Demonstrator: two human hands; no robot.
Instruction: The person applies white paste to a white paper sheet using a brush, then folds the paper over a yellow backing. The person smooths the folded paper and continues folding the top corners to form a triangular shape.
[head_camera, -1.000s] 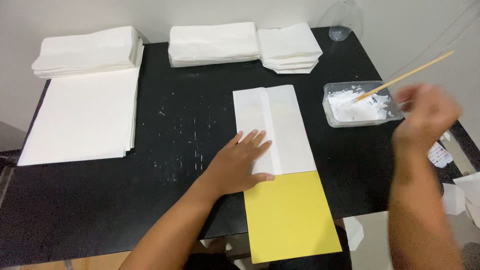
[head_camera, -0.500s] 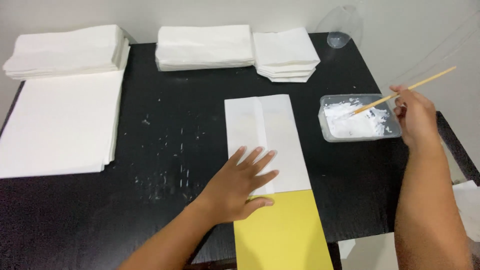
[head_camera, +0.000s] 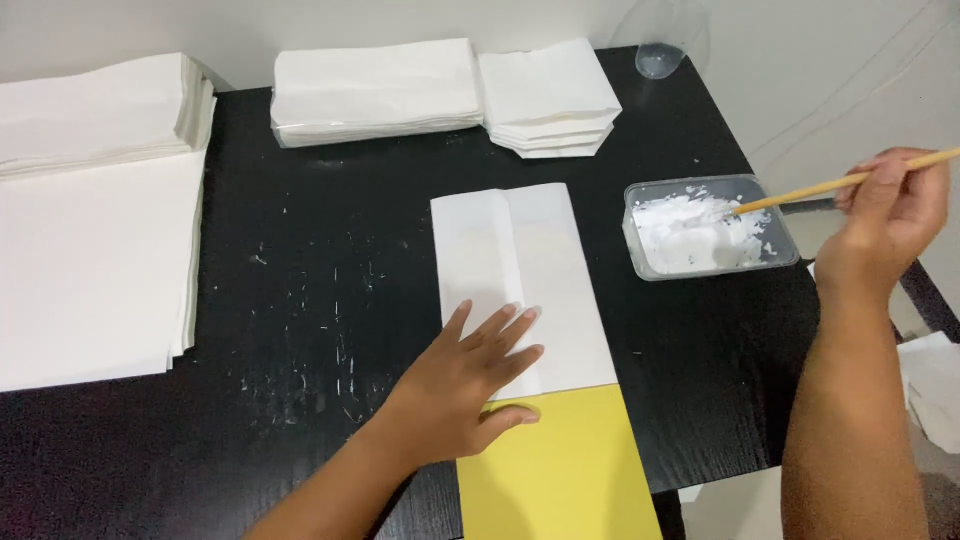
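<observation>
Black desk (head_camera: 300, 300) carries all items. Left hand (head_camera: 465, 385) lies flat, fingers spread, on folded white paper (head_camera: 520, 285) (yellow sheet (head_camera: 560, 470) beneath). Right hand (head_camera: 890, 215) pinches wooden stick (head_camera: 800, 192), tip in paste tray (head_camera: 705, 228). White paper stacks (head_camera: 375, 90) lie behind.

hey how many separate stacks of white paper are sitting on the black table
4: a tall stack at the far left corner, flat sheets in front of it, a wide stack at the far middle, and a smaller stack beside it. More may lie outside the frame.
</observation>
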